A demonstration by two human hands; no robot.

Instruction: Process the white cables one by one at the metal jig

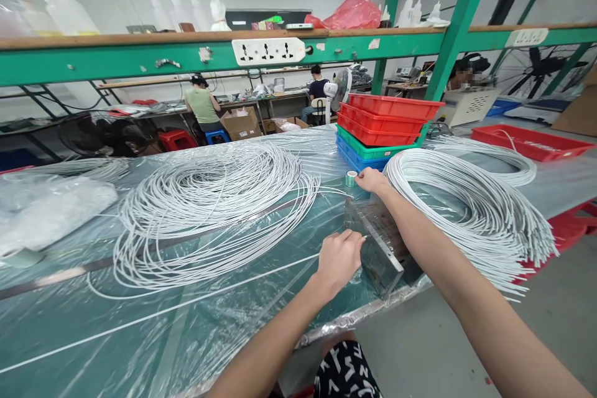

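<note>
My left hand (340, 261) is closed around a white cable (205, 299), which runs straight across the table from the left edge. A short tip of it pokes out past my thumb, beside a metal block fixture (373, 249). Beyond the block, my right hand (373, 180) pinches at the right side of a small green roll of tape (351, 178); its fingertips are partly hidden. A loose coil of white cables (219, 199) lies left of my hands. Right of my right forearm rests a thick bundle of coiled white cables (471, 211), with many cut ends.
Red, green and blue trays (385, 121) are stacked behind the tape. A red tray (532, 142) sits far right, and a plastic bag (51, 208) lies at left. A green-framed shelf with a power strip (268, 51) crosses above. Other people sit at benches farther back.
</note>
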